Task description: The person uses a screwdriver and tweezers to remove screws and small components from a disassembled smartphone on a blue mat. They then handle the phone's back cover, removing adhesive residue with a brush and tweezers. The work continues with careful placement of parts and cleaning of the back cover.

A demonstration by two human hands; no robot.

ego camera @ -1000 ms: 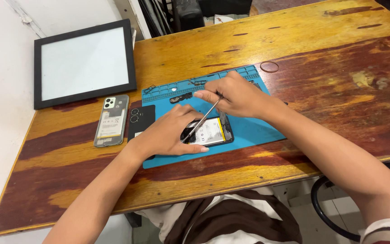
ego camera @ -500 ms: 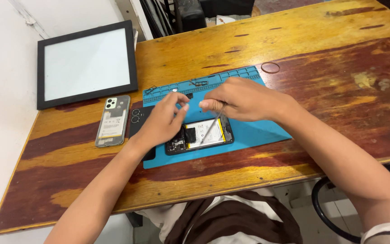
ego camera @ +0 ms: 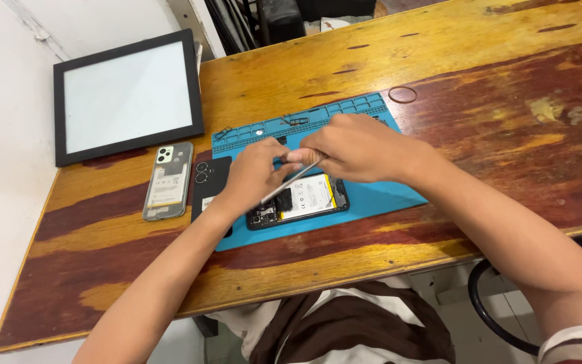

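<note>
The opened black smartphone with its white battery [ego camera: 299, 199] lies just under both hands, its long axis left to right, camera end toward the left. The left hand [ego camera: 259, 168] has lifted off it and now meets the right hand [ego camera: 355, 145], which pinches thin metal tweezers [ego camera: 291, 182], so the work shifts from the phone to the tool's upper end. Beyond the hands stretches the blue silicone repair mat [ego camera: 372, 195].

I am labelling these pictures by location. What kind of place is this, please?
Probably a phone repair bench. An opened phone lies on a blue work mat with small compartments on a worn wooden table, both hands work over it with tweezers, and another phone lies beside it.
</note>
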